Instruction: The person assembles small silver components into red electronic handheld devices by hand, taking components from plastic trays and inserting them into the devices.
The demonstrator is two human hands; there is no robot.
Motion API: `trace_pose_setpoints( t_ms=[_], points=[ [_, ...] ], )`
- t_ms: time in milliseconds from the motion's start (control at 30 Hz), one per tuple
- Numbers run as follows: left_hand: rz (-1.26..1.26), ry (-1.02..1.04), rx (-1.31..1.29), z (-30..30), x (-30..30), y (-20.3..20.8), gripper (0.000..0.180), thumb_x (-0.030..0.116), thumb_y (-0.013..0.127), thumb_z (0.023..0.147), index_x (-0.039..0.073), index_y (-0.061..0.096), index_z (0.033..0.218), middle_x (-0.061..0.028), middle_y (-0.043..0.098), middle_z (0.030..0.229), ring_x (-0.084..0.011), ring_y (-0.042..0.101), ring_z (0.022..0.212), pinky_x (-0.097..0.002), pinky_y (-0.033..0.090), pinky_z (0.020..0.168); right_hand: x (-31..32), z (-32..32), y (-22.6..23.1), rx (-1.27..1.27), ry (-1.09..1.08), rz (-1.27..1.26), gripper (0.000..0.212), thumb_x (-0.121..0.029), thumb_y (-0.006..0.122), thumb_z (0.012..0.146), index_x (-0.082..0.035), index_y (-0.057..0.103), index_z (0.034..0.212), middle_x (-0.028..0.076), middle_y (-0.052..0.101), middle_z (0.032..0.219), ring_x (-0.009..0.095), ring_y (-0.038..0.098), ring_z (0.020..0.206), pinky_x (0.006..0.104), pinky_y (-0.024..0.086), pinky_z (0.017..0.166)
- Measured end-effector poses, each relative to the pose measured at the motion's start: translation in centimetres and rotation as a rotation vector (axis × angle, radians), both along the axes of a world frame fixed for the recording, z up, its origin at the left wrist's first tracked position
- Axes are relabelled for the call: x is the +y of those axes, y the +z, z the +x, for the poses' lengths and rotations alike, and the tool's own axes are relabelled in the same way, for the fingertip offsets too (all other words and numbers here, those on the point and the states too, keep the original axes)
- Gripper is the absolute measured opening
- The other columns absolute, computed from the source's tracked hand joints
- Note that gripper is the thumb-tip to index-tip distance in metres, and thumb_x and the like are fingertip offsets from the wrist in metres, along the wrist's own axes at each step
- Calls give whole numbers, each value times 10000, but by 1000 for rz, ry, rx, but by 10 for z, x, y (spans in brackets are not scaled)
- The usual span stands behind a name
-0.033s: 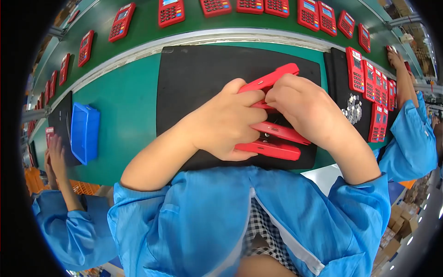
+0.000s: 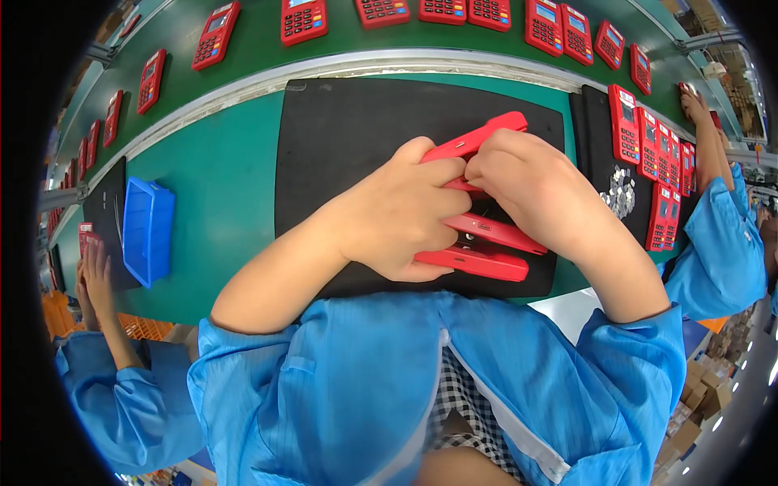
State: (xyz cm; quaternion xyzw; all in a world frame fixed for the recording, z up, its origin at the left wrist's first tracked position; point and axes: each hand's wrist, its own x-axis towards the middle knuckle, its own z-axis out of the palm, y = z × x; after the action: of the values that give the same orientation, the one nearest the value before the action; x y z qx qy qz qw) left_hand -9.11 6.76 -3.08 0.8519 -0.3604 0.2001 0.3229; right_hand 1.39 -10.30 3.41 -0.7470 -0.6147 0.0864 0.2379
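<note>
My left hand (image 2: 393, 212) holds several red handheld card terminals fanned out, with its fingers between them. The uppermost terminal (image 2: 498, 126) slants up to the right. Lower down, a middle terminal (image 2: 502, 233) and the bottom terminal (image 2: 486, 264) show their narrow edges, with gaps between them. My right hand (image 2: 539, 186) is closed, its fingertips pinched together against the upper terminals. Whatever those fingertips may hold is hidden. Both hands are above a black mat (image 2: 348, 121).
Silvery small pieces (image 2: 621, 193) lie beside rows of red terminals (image 2: 646, 142) on the right. Beyond a metal rail (image 2: 389, 58), more terminals (image 2: 304, 20) sit on a green surface. A blue bin (image 2: 148, 235) stands left. Co-workers' hands (image 2: 97, 275) appear at both sides.
My hands and the terminals keep the same pose. At the far left, the co-worker's hand has shifted slightly.
</note>
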Motion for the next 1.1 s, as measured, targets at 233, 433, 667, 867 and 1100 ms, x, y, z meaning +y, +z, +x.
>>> trace_pose_setpoints(
  t_ms=[233,433,667,867,1100],
  points=[
    [19,11,28,1,3,1,213,328,765,551,160,635,564,14,529,749,-207,489,884,-391,337,708,18,-9,16,-268,63,-210,158,-9,655,719,-9,616,872,120,580,847,291,584,809,357,498,712],
    [42,4,81,2,3,-1,259,287,769,474,141,643,648,-15,567,846,-268,534,949,-419,336,707,7,-8,-5,130,-317,62,158,-28,706,732,-1,636,871,101,587,807,268,585,692,341,504,640],
    [54,6,81,2,1,1,267,293,768,473,140,640,650,-19,565,839,-269,535,948,-418,338,709,-1,-2,-18,-67,-137,154,148,-26,713,721,-10,634,845,94,580,835,275,584,788,351,496,702],
    [53,-8,97,2,1,1,265,290,766,475,139,632,645,-20,564,839,-267,533,937,-417,336,701,0,9,-14,-36,65,168,161,19,678,701,-9,634,853,108,580,885,286,577,835,366,490,747],
    [39,18,60,4,-2,2,221,312,757,546,148,609,547,2,510,736,-219,482,853,-390,328,683,0,4,-4,-178,74,19,155,-44,650,690,-6,624,838,105,568,897,271,565,870,361,486,776]
  ],
)
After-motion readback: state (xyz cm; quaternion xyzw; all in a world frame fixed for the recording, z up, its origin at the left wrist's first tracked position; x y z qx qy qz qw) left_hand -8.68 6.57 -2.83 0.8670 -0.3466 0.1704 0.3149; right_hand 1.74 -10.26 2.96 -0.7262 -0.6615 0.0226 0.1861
